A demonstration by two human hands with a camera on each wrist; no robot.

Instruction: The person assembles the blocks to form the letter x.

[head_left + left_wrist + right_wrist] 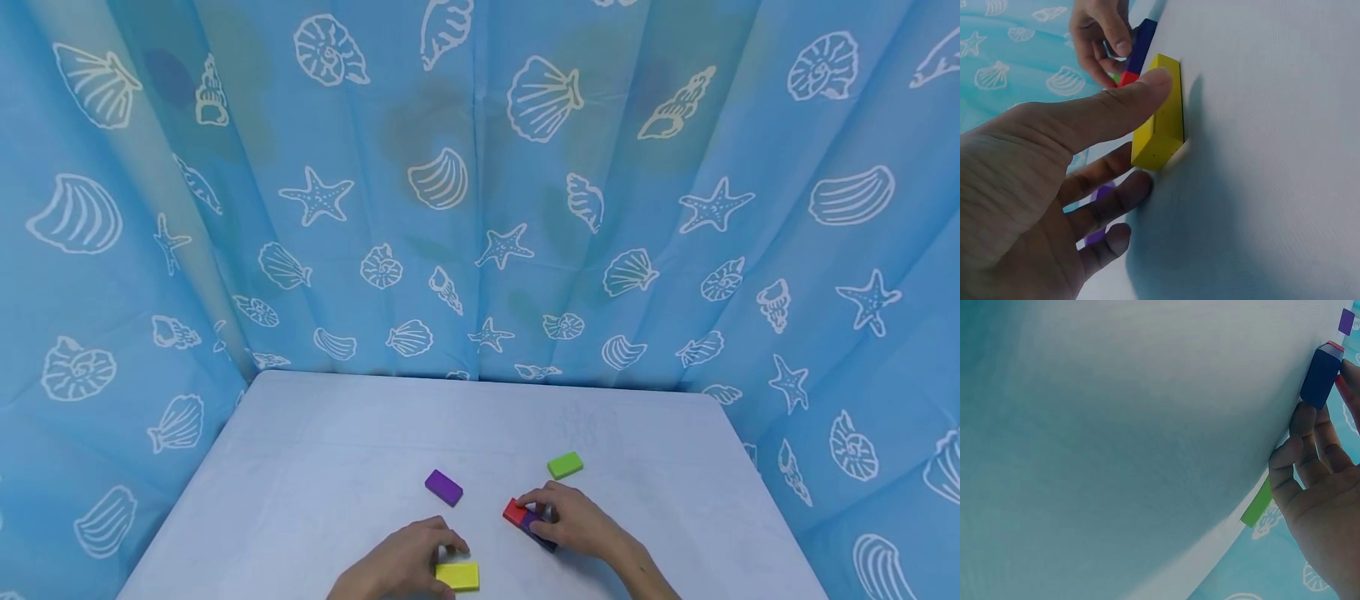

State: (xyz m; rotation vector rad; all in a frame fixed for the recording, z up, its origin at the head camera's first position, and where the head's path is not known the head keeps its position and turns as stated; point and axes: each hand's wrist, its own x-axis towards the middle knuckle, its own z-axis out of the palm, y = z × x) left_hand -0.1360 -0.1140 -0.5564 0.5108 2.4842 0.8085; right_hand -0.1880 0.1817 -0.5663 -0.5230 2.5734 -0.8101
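Left hand: the left hand (401,567) rests at the near edge of the tabletop (315,467), its thumb and fingers (1119,194) curled around the yellow block (457,575), pinching its long sides.
Yellow block: lies flat, long axis left to right, directly under the fingertips, at their right end.
Right hand: the right hand (573,523) sits just right of centre, its fingers (1304,434) closed on a stacked pair, the dark blue block (538,530) over the red block (515,511).
Stack axis: runs from far left to near right; the red end pokes out on the far-left side of the fingers.
Loose pieces: the purple block (444,487) lies farther out, between the two hands and nearer the left; the green block (565,465) lies just beyond the right hand.
Backdrop: a blue curtain (480,192) with shell prints.
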